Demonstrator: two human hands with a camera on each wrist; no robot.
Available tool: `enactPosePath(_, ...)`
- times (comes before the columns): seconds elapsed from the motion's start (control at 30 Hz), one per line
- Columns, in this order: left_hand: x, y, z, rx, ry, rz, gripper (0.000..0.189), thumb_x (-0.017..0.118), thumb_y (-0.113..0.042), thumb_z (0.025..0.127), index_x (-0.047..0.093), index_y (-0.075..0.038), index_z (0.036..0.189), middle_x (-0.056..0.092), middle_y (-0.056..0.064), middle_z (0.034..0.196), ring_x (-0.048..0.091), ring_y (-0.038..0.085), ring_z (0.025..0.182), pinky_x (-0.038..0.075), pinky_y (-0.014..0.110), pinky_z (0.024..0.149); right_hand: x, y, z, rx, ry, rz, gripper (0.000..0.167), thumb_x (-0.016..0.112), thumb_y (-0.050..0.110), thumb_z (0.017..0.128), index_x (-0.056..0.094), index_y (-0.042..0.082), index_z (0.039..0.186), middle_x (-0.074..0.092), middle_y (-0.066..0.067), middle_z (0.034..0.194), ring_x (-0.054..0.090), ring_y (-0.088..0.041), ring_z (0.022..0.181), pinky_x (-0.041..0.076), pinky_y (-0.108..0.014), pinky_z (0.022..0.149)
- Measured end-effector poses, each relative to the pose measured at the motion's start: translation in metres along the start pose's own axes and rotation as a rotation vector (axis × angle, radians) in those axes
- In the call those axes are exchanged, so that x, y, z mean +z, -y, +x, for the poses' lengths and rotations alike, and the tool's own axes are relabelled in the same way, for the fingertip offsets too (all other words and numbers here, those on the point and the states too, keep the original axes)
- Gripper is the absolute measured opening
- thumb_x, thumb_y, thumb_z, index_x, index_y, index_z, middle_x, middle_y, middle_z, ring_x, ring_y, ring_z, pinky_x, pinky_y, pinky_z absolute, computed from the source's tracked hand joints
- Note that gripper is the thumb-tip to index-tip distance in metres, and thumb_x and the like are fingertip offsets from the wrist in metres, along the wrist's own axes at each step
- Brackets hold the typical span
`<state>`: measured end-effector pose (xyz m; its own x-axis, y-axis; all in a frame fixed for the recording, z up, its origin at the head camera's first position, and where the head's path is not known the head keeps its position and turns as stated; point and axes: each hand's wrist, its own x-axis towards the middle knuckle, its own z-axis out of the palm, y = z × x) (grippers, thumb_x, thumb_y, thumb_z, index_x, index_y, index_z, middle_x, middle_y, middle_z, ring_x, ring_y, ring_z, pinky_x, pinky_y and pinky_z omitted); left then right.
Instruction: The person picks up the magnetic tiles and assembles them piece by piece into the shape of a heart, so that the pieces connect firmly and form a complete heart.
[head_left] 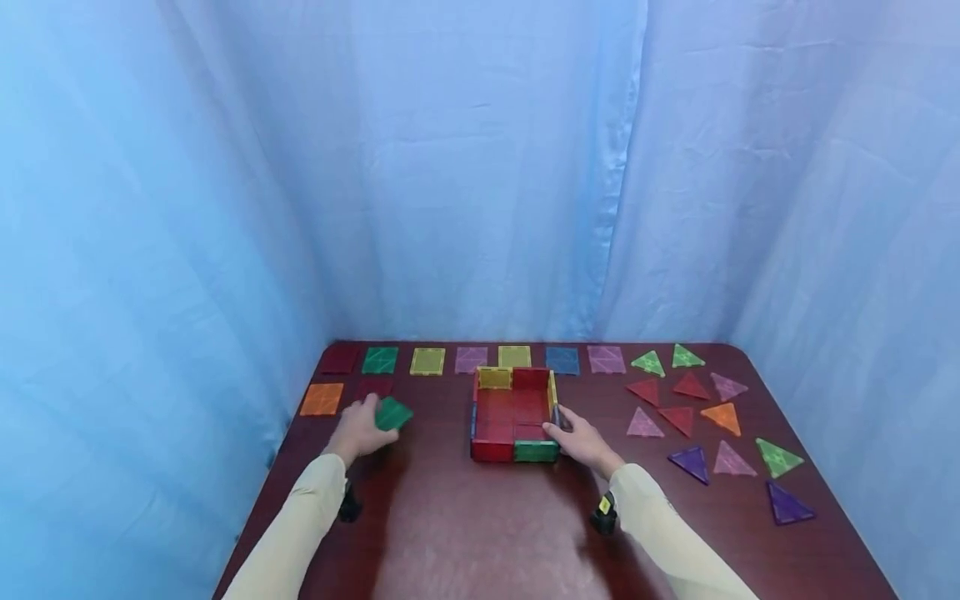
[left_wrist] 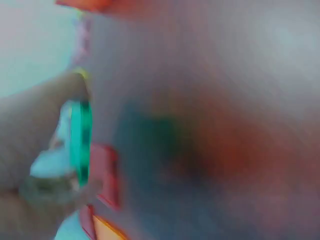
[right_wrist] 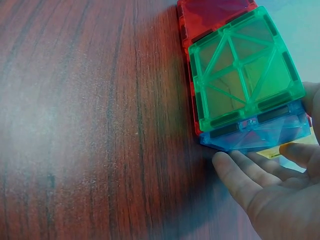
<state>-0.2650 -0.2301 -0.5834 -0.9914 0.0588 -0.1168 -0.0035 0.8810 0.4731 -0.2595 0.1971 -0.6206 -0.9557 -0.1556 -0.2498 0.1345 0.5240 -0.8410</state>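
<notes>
In the head view, a low open box of magnetic tiles [head_left: 492, 451] stands mid-table, with red, green, yellow and blue walls. My left hand [head_left: 360, 432] pinches a green square tile [head_left: 393, 414], raised at a tilt left of the box; the left wrist view shows it edge-on between thumb and fingers. My right hand [head_left: 583, 440] is at the box's right front corner, holding the blue wall tile [right_wrist: 260, 136] with the thumb over the top edge and the fingers along its outer side. The green front wall tile [right_wrist: 245, 70] faces the right wrist camera.
Along the back edge lies a row of square tiles, among them a yellow one [head_left: 427, 362] and a blue one [head_left: 562, 360]. An orange square [head_left: 322, 399] and a dark red square [head_left: 374, 387] lie near my left hand. Several triangle tiles [head_left: 677, 419] are spread over the right side.
</notes>
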Motion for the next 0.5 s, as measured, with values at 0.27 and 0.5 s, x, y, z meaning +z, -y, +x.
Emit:
enactPosePath(0.27, -0.002, -0.097, 0.049, 0.343, 0.032, -0.042, 0.039, 0.081, -0.031, 0.081, 0.059, -0.01, 0.105, 0.062, 0.008, 0.107, 0.056, 0.024, 0.098, 0.051, 0.043, 0.085, -0.002, -0.003, 0.0, 0.013, -0.007, 0.012, 0.076, 0.062, 0.041, 0.101, 0.03, 0.006, 0.159, 0.048, -0.027, 0.149, 0.056, -0.036, 0.128, 0.053, -0.05, 0.1)
enactPosePath(0.5, 0.011, -0.14, 0.078, 0.472, 0.081, 0.071, 0.035, 0.083, -0.025, 0.079, 0.057, -0.008, 0.096, 0.056, 0.011, 0.129, 0.052, 0.029, 0.119, 0.049, 0.042, 0.092, 0.002, -0.005, 0.003, 0.011, -0.019, 0.042, 0.074, 0.063, 0.038, 0.1, 0.032, 0.006, 0.159, 0.052, -0.027, 0.146, 0.066, -0.028, 0.112, 0.058, -0.044, 0.092)
